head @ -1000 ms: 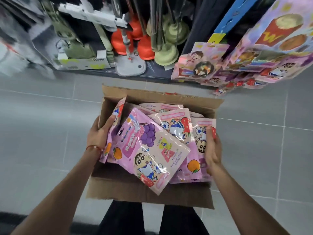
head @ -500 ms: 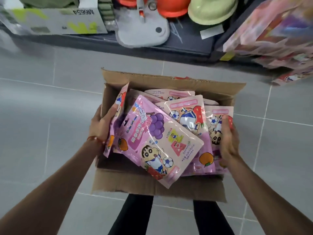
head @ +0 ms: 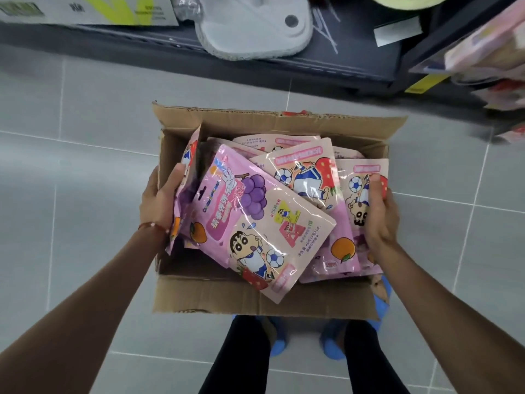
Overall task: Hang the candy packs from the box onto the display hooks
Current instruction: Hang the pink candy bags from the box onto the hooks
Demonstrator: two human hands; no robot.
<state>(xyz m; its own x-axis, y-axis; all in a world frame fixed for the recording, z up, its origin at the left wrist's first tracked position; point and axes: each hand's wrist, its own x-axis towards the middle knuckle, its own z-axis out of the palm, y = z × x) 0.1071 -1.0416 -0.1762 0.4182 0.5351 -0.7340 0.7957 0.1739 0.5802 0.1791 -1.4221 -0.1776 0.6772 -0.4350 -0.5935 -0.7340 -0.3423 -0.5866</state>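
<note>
Currently left hand (head: 159, 203) and right hand (head: 380, 220) clasp the cardboard box (head: 255, 302) by its side walls; candy packs (head: 264, 220) heaped within look light, floppy, slick, best pinched at the header by the hang hole.

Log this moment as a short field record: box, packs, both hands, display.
box: open cardboard box, held above the grey tiled floor
contents: pink candy packs, loosely piled
left grip: holds the box's left wall, thumb inside
right grip: holds the right wall, thumb on a pack
display: hanging packs at upper right, blurred; hooks not seen
</note>
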